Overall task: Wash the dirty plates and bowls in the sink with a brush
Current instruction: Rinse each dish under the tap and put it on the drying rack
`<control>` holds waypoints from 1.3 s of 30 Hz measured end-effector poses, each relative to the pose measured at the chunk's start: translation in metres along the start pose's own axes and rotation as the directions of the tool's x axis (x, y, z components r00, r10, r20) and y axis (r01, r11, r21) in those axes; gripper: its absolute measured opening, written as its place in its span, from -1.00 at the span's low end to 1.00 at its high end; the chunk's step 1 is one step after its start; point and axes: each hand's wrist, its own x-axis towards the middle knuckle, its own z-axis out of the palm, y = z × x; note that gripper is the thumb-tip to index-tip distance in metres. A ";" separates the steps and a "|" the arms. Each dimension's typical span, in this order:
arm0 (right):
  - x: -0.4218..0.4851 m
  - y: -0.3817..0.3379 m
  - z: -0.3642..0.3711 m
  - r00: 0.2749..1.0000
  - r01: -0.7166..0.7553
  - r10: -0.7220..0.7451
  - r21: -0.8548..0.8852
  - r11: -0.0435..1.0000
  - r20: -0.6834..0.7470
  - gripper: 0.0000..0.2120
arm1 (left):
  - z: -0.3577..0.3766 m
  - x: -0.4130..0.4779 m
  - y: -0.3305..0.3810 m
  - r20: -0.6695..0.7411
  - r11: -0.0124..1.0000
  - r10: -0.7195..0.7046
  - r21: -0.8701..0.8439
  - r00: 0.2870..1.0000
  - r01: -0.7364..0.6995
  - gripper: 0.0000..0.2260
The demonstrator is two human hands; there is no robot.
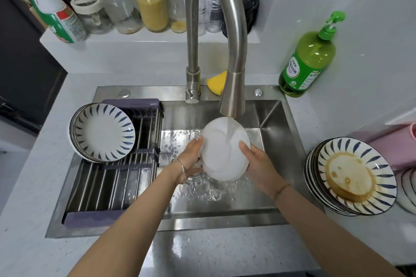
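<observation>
Rinse step: left hand (191, 157) and right hand (259, 165) both grasp the plate (221, 153) by its rim, over the sink (277, 135) under the faucet (232, 96) stream (no brush visible), next likely onto left rack (117, 183)

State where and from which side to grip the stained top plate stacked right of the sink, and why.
Probably pinch the rim of the stained plate from the sink side: the rim is clean, sauce covers the centre, dishes crowd its right.
</observation>
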 end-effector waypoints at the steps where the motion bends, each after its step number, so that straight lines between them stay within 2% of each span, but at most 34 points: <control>1: 0.001 0.001 -0.001 0.999 -0.033 0.032 0.069 0.997 0.016 -0.65 | -0.003 0.003 -0.002 -0.013 1.000 -0.003 0.008 1.000 0.003 -0.42; 3: 0.002 0.002 -0.001 0.996 -0.086 0.077 0.189 0.978 0.055 -0.60 | -0.006 0.003 -0.004 -0.046 1.000 -0.012 -0.017 0.999 0.011 -0.43; 6: 0.002 0.002 -0.002 0.991 -0.120 0.101 0.267 0.956 0.085 -0.62 | -0.009 0.001 -0.006 -0.086 0.998 0.008 -0.069 0.996 -0.014 -0.67; 7: 0.003 0.004 -0.002 0.991 -0.129 0.112 0.271 0.954 0.078 -0.63 | -0.011 0.002 -0.007 -0.098 0.996 0.023 -0.078 0.995 -0.031 -0.67; 9: 0.003 0.006 0.000 0.990 -0.140 0.129 0.282 0.949 0.060 -0.62 | -0.014 0.004 -0.010 -0.116 0.995 0.049 -0.084 0.992 -0.059 -0.48; 11: 0.004 0.010 0.000 0.990 -0.140 0.133 0.280 0.950 0.044 -0.59 | -0.016 0.004 -0.011 -0.138 0.992 0.081 -0.083 0.987 -0.093 -0.46; 18: 0.005 -0.003 0.019 0.992 -0.124 0.121 0.161 0.979 0.027 -0.66 | -0.039 0.005 -0.017 -0.199 0.977 0.167 -0.101 0.966 -0.190 -0.74; 24: 0.007 -0.031 0.064 0.989 -0.106 0.096 0.084 0.991 0.116 -0.78 | -0.072 0.000 -0.015 -0.172 0.969 0.150 -0.170 0.974 -0.180 -0.58; 28: 0.015 -0.048 0.114 0.987 -0.089 0.082 0.049 0.995 0.141 -0.83 | -0.107 -0.010 -0.013 -0.144 0.980 0.152 -0.105 0.978 -0.168 -0.43; 32: 0.032 -0.061 0.172 0.984 -0.066 0.073 -0.051 0.997 0.163 -0.90 | -0.157 -0.032 -0.002 -0.191 0.979 0.199 -0.013 0.961 -0.205 -0.62; 35: 0.049 -0.063 0.213 0.978 -0.067 0.088 -0.116 0.991 0.186 -0.92 | -0.192 -0.058 0.006 -0.315 0.945 0.326 0.131 0.891 -0.299 -0.76; 37: 0.062 -0.059 0.242 0.983 -0.059 0.090 -0.194 0.979 0.157 -0.89 | -0.218 -0.074 0.008 -0.424 0.888 0.459 0.249 0.781 -0.386 -0.82; 39: 0.075 -0.053 0.267 0.989 -0.059 0.090 -0.249 0.967 0.117 -0.78 | -0.238 -0.089 0.010 -0.517 0.831 0.557 0.327 0.650 -0.451 -0.78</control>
